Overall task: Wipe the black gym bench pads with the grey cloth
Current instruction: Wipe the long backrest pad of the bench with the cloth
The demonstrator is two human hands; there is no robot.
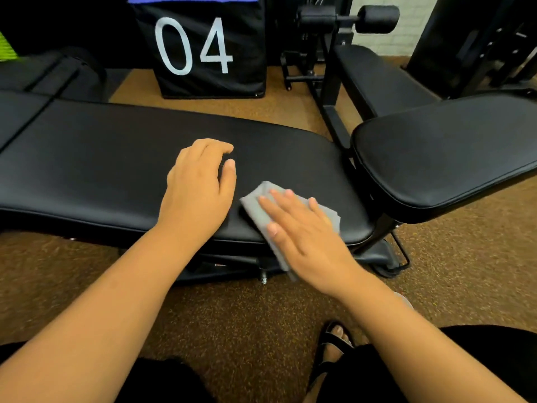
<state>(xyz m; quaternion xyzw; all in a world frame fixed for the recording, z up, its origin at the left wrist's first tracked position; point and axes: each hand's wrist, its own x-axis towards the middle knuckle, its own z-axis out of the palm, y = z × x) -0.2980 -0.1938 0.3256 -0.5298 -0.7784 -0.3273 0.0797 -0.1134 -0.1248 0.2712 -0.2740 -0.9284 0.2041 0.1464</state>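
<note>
- Your right hand lies flat, fingers straight and spread, pressing the grey cloth onto the long bench pad near its right end; that spread likely keeps the cloth from bunching.
- The cloth is soft, folded and matte, one corner hanging over the pad's near edge.
- Your left hand rests on the pad just beside it, fingers loosely curled, holding nothing, probably as a brace.
- Both this pad and the neighbouring pad are smooth black vinyl with rounded, stitched edges.
</note>
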